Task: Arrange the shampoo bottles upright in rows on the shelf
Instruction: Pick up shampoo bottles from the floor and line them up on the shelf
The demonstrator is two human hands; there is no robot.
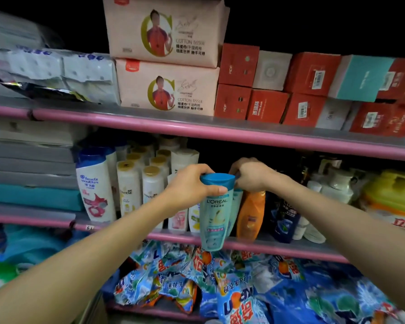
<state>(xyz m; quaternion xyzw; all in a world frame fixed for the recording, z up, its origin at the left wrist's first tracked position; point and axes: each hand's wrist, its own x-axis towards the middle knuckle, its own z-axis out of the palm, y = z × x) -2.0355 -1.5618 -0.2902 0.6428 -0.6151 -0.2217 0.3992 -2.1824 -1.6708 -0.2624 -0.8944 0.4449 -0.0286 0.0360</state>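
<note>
One upright teal bottle (216, 211), cap up

We reach forward with both bare forearms, which rise from the lower corners and converge toward the middle. Our left hand (189, 185) sits slightly nearer to us, wrist straight, its grip curled round the top of a teal bottle (216, 211), thumb lying across the front just under the cap and fingers wrapped behind. Our right hand (249, 175) is just beside it and a little farther in, knuckles up, wrist bent down, fingers curled downward out of sight.
</note>
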